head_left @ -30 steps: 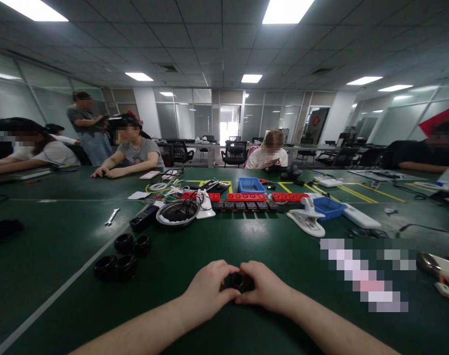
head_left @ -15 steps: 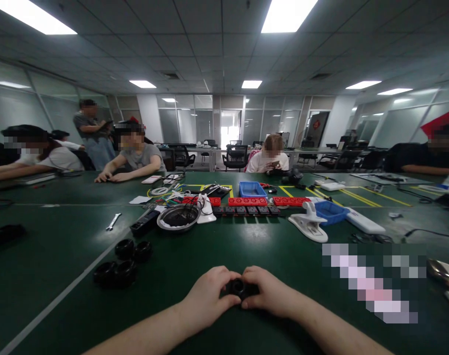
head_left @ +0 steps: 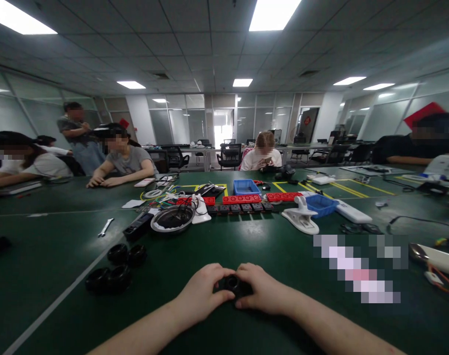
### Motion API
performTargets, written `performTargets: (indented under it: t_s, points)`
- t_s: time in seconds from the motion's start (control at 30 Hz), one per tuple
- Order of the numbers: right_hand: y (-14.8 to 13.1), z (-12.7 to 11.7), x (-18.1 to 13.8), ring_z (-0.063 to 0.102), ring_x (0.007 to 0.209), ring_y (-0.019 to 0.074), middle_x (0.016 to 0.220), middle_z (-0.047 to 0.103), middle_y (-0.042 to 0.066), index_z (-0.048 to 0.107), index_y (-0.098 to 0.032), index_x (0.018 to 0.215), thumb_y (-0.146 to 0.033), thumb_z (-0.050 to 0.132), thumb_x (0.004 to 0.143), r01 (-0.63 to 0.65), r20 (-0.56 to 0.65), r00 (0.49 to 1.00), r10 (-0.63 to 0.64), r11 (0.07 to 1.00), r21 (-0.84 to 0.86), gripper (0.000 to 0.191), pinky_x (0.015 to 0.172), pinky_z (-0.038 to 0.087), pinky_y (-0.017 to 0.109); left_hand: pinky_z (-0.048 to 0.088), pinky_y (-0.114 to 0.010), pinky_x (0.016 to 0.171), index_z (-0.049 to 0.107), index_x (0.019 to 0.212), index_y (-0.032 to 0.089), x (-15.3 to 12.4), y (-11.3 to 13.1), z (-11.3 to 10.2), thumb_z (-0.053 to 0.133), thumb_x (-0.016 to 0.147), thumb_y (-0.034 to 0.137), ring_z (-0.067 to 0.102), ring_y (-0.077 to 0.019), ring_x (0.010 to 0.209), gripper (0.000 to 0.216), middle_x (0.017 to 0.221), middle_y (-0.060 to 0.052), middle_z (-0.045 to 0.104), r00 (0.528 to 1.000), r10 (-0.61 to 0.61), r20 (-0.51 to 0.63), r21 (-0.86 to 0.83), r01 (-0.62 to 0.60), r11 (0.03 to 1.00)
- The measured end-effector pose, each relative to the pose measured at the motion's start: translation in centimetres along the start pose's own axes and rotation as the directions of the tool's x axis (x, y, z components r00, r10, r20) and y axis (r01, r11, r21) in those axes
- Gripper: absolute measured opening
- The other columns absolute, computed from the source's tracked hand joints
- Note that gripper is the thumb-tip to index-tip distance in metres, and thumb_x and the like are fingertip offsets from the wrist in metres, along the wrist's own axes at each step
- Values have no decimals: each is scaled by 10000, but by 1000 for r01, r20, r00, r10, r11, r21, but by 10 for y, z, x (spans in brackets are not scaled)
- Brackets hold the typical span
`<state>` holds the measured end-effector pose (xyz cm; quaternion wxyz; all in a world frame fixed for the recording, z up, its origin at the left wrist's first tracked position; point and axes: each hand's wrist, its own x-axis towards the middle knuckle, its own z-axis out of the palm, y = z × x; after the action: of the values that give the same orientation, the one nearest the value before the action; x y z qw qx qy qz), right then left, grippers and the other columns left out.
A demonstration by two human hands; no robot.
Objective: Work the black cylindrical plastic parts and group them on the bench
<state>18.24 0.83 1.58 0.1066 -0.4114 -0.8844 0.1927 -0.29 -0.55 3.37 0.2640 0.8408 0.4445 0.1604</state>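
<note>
Both hands meet over the dark green table (head_left: 165, 325) just in front of me, around a small black round part with a hole in its middle (head_left: 232, 282). My left hand (head_left: 204, 288) grips it from the left, thumb at the near side and fingers at the far side. From the right, my right hand (head_left: 260, 290) closes on the same part in a like way. Fingers cover much of it, so its full shape is hidden. To the left stand several thick black rings (head_left: 118, 253), close together.
Beyond the hands lie a steel dish (head_left: 172, 231) with black cords, red power strips (head_left: 242, 199), a white clip stand (head_left: 301, 219) and blue trays (head_left: 246, 187). A wrench (head_left: 106, 227) rests left. A pixelated area covers the right. Other people sit around the table.
The view has turned slightly to the right, so the things on the table sit further left in it. Both hands keep their hold on the black part.
</note>
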Motion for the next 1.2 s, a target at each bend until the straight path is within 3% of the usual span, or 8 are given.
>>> performTargets:
  t_s: [0.1,0.37,0.57,0.7,0.9,1.03,1.1,1.2]
  points:
    - [8,0,2,525,730,158,773,581,-4,614,-176,785,-386,729,611,2,27,1000,-3,1000,25,296,608,355,227,360,-225,641,603,993,240,0,2,0,617,712,228,494,-145,719,282,791,15,532,1000,10,10,-9,-10,1000]
    - [-8,18,6,555,692,230,708,613,66,599,-148,740,-713,554,569,-137,-171,981,97,961,-242,592,689,375,349,377,-257,625,600,929,200,2,4,14,550,742,264,506,-178,710,204,826,-15,569,987,-135,-82,44,139,989]
    - [5,8,1,531,774,196,854,580,41,595,-165,916,-563,655,595,28,-86,996,-35,996,-82,515,671,392,287,390,-251,648,574,1050,223,2,2,7,529,779,277,505,-167,713,280,810,-11,564,999,-43,-16,1,43,999]
    - [17,1,3,524,742,145,798,571,-3,614,-177,852,-421,678,660,133,0,991,-133,991,17,317,640,376,223,381,-236,659,577,1053,234,2,3,3,550,757,240,504,-156,741,297,839,-3,557,999,-30,21,-15,30,999]
    - [5,9,4,511,661,165,701,575,6,585,-162,743,-570,682,563,-32,-77,997,25,995,-91,456,572,350,246,370,-244,624,608,928,204,1,7,10,598,712,258,499,-165,713,223,790,0,550,991,-114,-64,13,115,993]
    - [-7,15,2,523,714,213,752,591,55,581,-147,778,-620,591,623,-123,-170,981,89,972,-202,498,656,374,323,378,-272,657,601,913,191,-1,7,14,579,728,269,506,-186,744,202,829,-19,566,983,-132,-125,51,139,989]
    - [-7,13,2,522,750,226,809,591,70,581,-141,846,-624,574,636,-103,-178,982,68,975,-197,527,681,380,343,383,-281,676,592,964,197,-1,5,13,559,746,272,508,-191,759,233,847,-23,566,989,-96,-109,59,103,993]
    - [1,6,1,517,775,209,858,578,50,574,-160,946,-555,640,623,0,-81,997,-7,996,-87,514,678,388,314,389,-283,692,575,1036,217,0,1,10,534,767,271,515,-188,762,277,855,-21,568,997,-59,-49,38,61,997]
